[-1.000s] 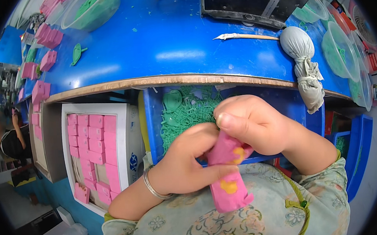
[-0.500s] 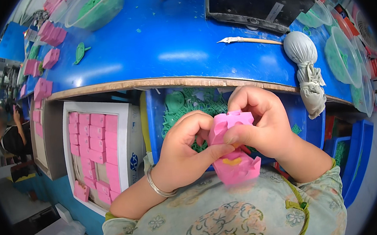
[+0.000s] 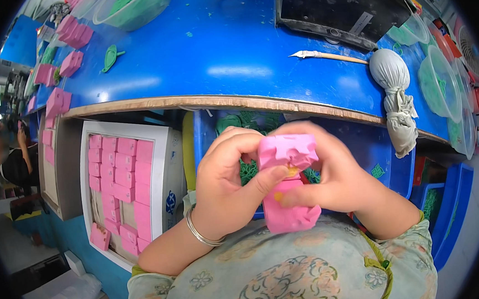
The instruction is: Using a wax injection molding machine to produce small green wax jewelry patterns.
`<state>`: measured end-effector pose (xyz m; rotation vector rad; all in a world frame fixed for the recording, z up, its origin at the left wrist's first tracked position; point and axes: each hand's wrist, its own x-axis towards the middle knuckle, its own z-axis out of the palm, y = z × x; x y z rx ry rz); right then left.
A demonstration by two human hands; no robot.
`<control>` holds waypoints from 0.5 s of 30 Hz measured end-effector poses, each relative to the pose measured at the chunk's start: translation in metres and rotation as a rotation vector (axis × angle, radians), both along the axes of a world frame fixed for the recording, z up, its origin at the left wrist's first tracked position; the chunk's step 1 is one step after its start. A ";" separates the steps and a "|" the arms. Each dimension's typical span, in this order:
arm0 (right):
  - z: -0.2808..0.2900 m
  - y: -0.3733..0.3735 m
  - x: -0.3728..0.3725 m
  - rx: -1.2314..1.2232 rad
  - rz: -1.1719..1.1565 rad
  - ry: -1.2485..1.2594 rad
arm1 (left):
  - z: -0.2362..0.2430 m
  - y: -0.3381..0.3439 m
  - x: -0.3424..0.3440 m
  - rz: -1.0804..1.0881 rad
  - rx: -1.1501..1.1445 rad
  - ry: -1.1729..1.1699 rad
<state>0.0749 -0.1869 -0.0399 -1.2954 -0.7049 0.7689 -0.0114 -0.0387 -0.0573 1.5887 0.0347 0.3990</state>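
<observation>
In front of my chest, both hands hold a pink rubber mould [image 3: 291,215], its two notched halves spread apart with small yellow patches between them. My left hand [image 3: 233,172] grips its left side, the thumb pressed across the gap by the upper half. From the right, my right hand [image 3: 344,178] closes on it, thumb on the lower half near a yellow patch; its other fingers are partly hidden behind the mould. Beneath the hands, a blue drawer [image 3: 381,156] contains green openwork pieces [image 3: 247,171].
Left of my arm, a white box [image 3: 166,171] holds rows of pink moulds [image 3: 124,174]. On the blue table [image 3: 189,58] are a pointed wooden-handled tool [image 3: 327,56], a tied cloth bundle [image 3: 391,78], a black device [image 3: 341,12] and clear bowls [image 3: 135,12]. Another person [image 3: 15,157] sits far left.
The mould's halves have opened wider and turned, showing more of the notched edges. My right thumb has moved down onto the lower half. The whole view has shifted slightly.
</observation>
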 end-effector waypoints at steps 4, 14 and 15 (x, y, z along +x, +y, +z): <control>0.001 -0.003 0.002 -0.198 0.172 0.421 | 0.007 0.002 0.003 0.006 -0.131 0.151; -0.002 -0.002 0.002 -0.351 0.193 -0.346 | 0.007 0.013 0.007 -0.182 -0.563 0.455; -0.004 -0.002 0.001 -0.350 0.196 -0.346 | 0.006 0.013 0.007 -0.189 -0.615 0.466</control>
